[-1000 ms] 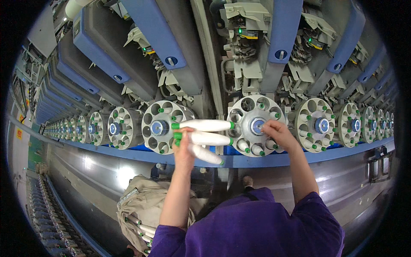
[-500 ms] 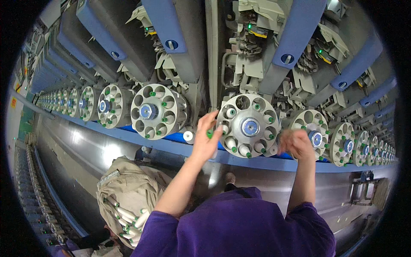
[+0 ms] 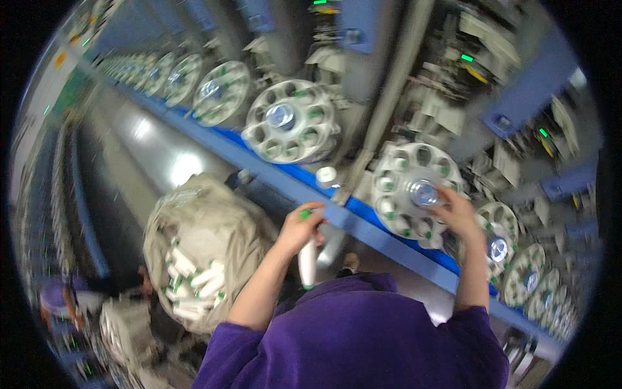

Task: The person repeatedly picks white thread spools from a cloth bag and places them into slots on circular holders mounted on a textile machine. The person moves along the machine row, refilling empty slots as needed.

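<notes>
Left grip [image 3: 300,230] clasps a white bobbin [image 3: 308,264]; right grip [image 3: 459,214], closure unclear, is at a blue hub [image 3: 422,192].

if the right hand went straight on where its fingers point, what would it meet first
Probably the blue hub of the round white holder; the right hand is at its edge, though blur hides whether they touch.

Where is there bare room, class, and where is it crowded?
Bare floor lies between the beige sack and blue rail. A hand could likely pass between the left hand and right hand. Crowded: white bobbins in the sack.
</notes>
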A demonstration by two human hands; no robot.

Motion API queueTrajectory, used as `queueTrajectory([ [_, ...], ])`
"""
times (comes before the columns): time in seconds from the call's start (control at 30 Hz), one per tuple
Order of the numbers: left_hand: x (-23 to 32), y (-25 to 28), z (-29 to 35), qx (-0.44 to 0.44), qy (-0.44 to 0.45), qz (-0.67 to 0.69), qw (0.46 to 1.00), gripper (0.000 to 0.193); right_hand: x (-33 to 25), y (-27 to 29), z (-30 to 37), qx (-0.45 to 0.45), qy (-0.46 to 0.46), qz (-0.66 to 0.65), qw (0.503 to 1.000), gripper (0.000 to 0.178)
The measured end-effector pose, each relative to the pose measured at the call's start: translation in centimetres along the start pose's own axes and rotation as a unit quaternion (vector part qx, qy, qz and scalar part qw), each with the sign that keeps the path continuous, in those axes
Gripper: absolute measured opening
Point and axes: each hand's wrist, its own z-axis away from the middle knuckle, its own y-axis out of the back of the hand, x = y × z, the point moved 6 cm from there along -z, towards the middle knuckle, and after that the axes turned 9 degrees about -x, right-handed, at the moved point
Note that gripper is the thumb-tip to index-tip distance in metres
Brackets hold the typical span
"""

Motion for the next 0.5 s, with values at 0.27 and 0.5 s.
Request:
queueTrajectory([
  [0.27,0.6,5.9,4.5,0.018,0.008,-0.402,0.916,0.034,-7.7,-4.5,-1.4,0.071,0.188,0.079,0.976,0.024],
  [0.5,-0.8,30.7,18.7,0.343,0.174,-0.516,0.766,0.025,-21.0,-27.4,-2.3,-0.263,0.278,-0.086,0.92,0.022],
])
